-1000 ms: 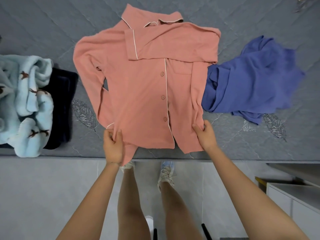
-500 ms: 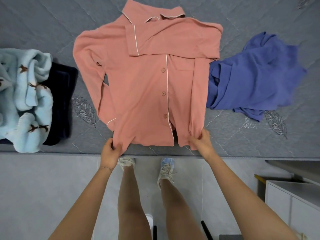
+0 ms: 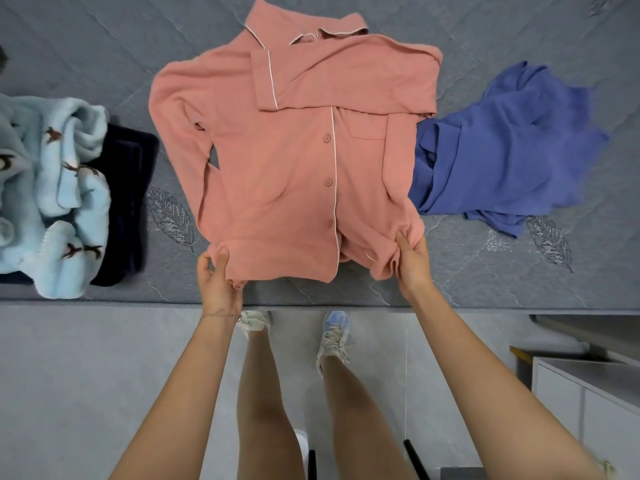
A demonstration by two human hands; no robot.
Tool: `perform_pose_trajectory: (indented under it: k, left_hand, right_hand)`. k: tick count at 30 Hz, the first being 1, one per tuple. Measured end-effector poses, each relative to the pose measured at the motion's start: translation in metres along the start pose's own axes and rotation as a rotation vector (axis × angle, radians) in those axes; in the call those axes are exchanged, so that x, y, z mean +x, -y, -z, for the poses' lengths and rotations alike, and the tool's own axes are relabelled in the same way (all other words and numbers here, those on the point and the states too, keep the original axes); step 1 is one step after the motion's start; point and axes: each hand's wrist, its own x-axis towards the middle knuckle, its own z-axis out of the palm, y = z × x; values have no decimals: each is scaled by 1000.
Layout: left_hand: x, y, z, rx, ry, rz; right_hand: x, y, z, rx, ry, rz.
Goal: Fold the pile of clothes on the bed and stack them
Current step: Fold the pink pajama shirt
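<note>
So on the grey bed (image 3: pixel 86 39) I count four garments: one pink button-up shirt (image 3: pixel 284 174) in the middle, one blue piece (image 3: pixel 502 150) right of it, plus one light-blue fleece (image 3: pixel 52 188) and one dark folded item (image 3: pixel 128 188) to its left.

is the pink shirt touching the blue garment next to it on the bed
Touching. In the head view, the pink shirt's right side lies against and slightly over the blue garment's near edge, with no grey bed cover showing between them there.
</note>
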Motion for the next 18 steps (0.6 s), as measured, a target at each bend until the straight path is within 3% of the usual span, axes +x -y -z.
perform_pose_trajectory:
  k: [6, 12, 15, 18]
  left_hand:
    - [-9, 0, 13, 99, 105, 55]
    - [1, 32, 35, 788, 117, -33]
    - [0, 34, 27, 1030, 77, -79]
    - [-3, 38, 12, 1273, -73, -358]
  right_hand:
    - [2, -2, 6, -216, -66, 17]
    - [1, -27, 18, -722, -184, -165]
    - [0, -37, 19, -793, -209, -114]
    - [-4, -38, 14, -925, -290, 25]
